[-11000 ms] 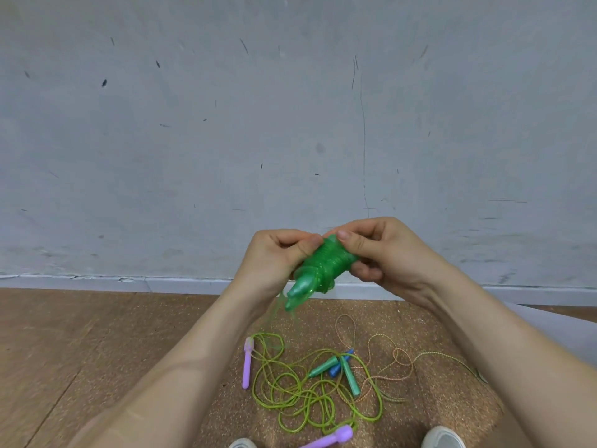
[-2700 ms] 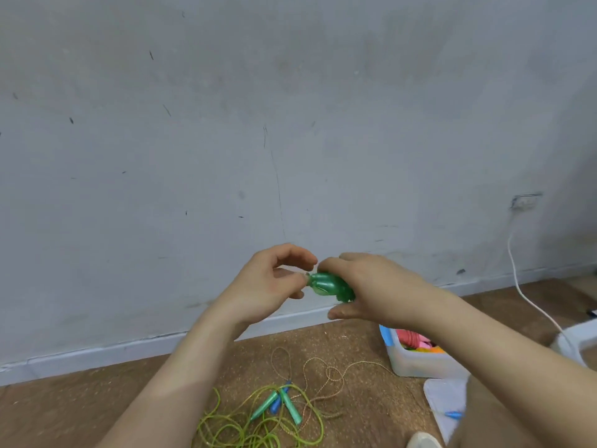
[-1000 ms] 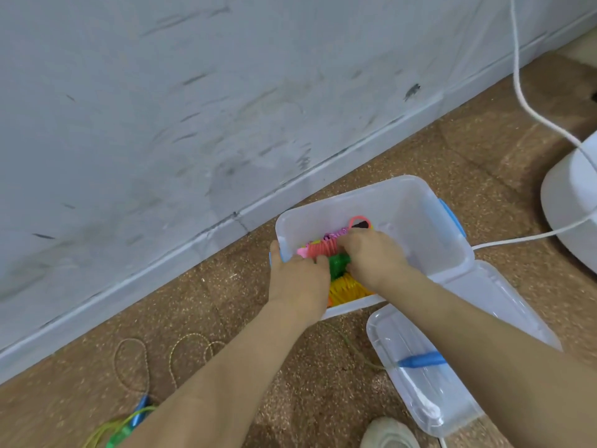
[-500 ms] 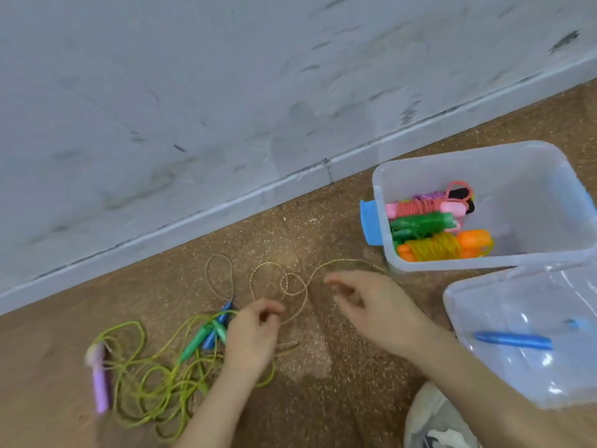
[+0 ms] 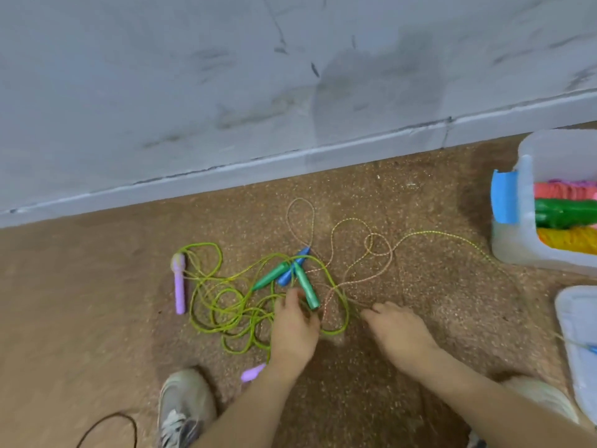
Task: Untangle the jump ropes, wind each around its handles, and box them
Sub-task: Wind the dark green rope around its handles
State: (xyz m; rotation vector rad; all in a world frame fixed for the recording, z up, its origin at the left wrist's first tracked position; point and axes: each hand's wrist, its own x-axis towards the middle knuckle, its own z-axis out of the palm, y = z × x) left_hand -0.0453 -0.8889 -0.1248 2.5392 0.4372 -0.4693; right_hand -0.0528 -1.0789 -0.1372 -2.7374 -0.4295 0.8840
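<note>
L hand (image 5: pixel 292 321) was down at the tangle, fingers curled by the lower end of one teal handle (image 5: pixel 307 284). Too blurred to tell if it gripped handle or cord. R hand (image 5: pixel 399 331) lay slack w/ fingers spread, holding nothing, tips just beside the speckled rope (image 5: pixel 350 250). That thin rope looped toward the wall and trailed off toward the box (image 5: pixel 525 227). It crossed the yellow-green rope (image 5: pixel 226 305) near a second teal handle (image 5: pixel 271 274) and a blue handle (image 5: pixel 295 265), all three handles bunched together. Purple handle (image 5: pixel 179 282) lay at the far L of the coils, another purple one (image 5: pixel 253 372) near the L wrist. Box, at R, held wound bundles (image 5: pixel 563 213): pink, green, orange. Lid (image 5: pixel 575 334) lay beside it.

Risk, imo: yanking a handle straight up would prob. cinch the crossings into knots, since both cords overlapped there. A shoe (image 5: pixel 184 405) close by could also pin a loop.
</note>
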